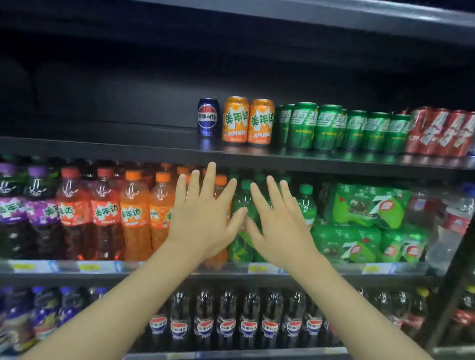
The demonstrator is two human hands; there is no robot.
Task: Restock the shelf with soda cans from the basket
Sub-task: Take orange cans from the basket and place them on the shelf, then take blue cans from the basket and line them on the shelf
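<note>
On the dark upper shelf [97, 148] stand soda cans in a row: one blue Pepsi can [208, 117], two orange Mirinda cans [248, 120], several green Sprite cans [340, 128] and several red cola cans [442, 133]. My left hand [202, 219] and my right hand [280, 227] are both raised below that shelf's edge, fingers spread and straight, holding nothing. Both hands hover in front of the bottles one level down. The basket is not in view.
The left half of the can shelf is bare. Below it stand purple, red, orange and green soda bottles [100, 215] and green 7-Up packs [369, 225]. Pepsi bottles [247, 320] fill the lowest level. A dark upright post [459, 282] runs at the right.
</note>
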